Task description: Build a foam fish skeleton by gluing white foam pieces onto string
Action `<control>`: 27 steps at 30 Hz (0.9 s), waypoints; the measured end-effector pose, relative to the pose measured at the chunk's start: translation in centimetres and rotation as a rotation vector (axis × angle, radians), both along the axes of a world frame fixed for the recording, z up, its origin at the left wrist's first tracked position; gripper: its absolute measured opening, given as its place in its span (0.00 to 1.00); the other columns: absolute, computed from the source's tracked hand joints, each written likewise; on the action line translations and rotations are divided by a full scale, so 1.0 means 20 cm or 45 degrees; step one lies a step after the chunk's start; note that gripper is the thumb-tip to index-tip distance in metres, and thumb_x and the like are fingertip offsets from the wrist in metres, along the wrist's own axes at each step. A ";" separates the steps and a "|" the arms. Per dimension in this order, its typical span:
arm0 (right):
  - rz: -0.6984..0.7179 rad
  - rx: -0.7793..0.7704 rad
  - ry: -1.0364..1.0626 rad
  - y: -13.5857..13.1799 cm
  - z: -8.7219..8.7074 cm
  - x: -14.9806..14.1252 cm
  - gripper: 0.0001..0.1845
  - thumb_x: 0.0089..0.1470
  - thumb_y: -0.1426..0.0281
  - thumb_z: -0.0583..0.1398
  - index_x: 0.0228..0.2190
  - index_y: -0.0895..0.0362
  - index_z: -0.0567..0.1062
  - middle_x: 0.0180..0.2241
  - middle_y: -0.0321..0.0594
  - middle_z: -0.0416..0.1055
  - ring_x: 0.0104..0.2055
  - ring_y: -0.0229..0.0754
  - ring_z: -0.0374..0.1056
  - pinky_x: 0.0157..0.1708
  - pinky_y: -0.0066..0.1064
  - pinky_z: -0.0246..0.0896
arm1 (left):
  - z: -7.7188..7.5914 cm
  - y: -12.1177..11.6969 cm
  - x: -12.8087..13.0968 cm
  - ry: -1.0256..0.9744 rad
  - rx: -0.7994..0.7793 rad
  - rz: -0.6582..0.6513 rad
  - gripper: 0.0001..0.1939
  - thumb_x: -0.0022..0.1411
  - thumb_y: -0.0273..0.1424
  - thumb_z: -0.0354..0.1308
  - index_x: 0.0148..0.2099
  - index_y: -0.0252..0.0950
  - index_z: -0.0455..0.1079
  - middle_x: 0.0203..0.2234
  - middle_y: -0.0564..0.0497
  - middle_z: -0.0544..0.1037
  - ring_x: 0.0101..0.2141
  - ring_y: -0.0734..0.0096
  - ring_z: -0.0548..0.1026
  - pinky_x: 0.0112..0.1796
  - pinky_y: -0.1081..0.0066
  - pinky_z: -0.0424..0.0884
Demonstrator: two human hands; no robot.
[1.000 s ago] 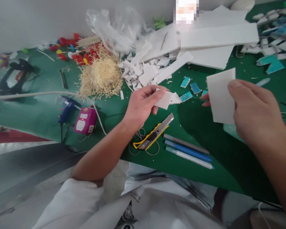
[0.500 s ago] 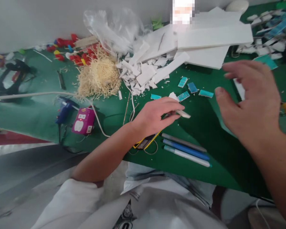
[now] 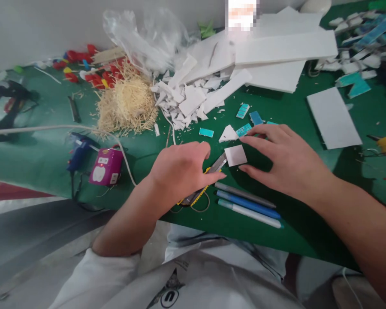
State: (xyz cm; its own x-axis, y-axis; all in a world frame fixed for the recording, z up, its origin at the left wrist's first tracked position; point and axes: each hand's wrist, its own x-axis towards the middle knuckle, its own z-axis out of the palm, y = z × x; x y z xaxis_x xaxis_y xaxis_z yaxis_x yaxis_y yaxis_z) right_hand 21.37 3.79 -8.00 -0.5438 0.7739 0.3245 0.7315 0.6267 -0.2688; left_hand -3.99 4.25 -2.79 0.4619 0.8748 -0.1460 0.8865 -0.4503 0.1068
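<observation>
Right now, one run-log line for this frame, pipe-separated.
left hand: over box cutter, grip hidden | right hand: open beside small white square, contact unclear | white rectangle: flat on green tabletop, untouched

Plain green worktop (image 3: 296, 231). Small square plain-white board piece (image 3: 236, 155). Slim yellow-and-grey utility knife (image 3: 197, 194). Slim blue pen (image 3: 248, 205), slim white-and-teal pen (image 3: 249, 214). Small rectangular turquoise tile (image 3: 243, 130), dark-dotted. Boxy magenta-and-white power adapter (image 3: 107, 165).
</observation>
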 end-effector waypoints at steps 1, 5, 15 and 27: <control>0.011 -0.008 -0.025 0.00 -0.01 -0.01 0.25 0.64 0.58 0.62 0.57 0.59 0.78 0.54 0.56 0.76 0.51 0.58 0.74 0.50 0.53 0.72 | 0.02 -0.01 0.01 0.139 -0.065 0.025 0.23 0.58 0.49 0.74 0.39 0.35 0.75 0.31 0.50 0.83 0.31 0.63 0.81 0.27 0.70 0.59; 0.008 -0.025 -0.088 0.01 -0.03 -0.02 0.21 0.66 0.61 0.59 0.53 0.59 0.80 0.56 0.58 0.74 0.52 0.60 0.73 0.51 0.55 0.72 | 0.06 -0.05 0.07 0.399 -0.244 -0.010 0.15 0.66 0.44 0.68 0.44 0.39 0.75 0.30 0.51 0.83 0.33 0.57 0.84 0.26 0.69 0.51; -0.066 -0.086 -0.103 0.01 0.00 0.04 0.26 0.62 0.55 0.61 0.55 0.59 0.79 0.54 0.55 0.76 0.52 0.60 0.75 0.49 0.54 0.73 | 0.10 -0.06 0.07 0.319 -0.139 0.136 0.17 0.68 0.29 0.54 0.57 0.40 0.74 0.43 0.47 0.84 0.38 0.55 0.85 0.31 0.66 0.70; -0.117 -0.088 -0.103 0.00 0.00 0.05 0.25 0.62 0.54 0.63 0.53 0.56 0.80 0.55 0.55 0.77 0.52 0.63 0.75 0.47 0.57 0.73 | -0.04 -0.03 -0.03 -0.412 0.309 0.040 0.23 0.79 0.34 0.45 0.69 0.36 0.68 0.52 0.47 0.84 0.50 0.68 0.82 0.49 0.73 0.78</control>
